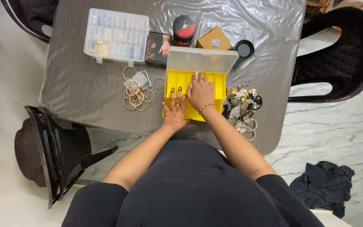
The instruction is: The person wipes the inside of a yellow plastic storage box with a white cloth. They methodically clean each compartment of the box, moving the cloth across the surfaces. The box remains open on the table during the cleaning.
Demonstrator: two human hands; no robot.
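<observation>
Head view: left hand [174, 108] lies flat, fingers spread, on the near left part of a yellow compartment box [194, 89], gripping nothing. Right hand [200, 91] rests palm down just right of it, inside the box; whether its fingers pinch anything cannot be told. Box: bright yellow, shallow, divided into cells, clear lid [201, 61] raised at its far edge. Left of box, gold bangles [137, 96]; right of it, a jewellery heap [243, 110]. All on the grey tabletop [85, 84].

head view | from above, facing straight down | table [85, 84] at arm's reach | single view
</observation>
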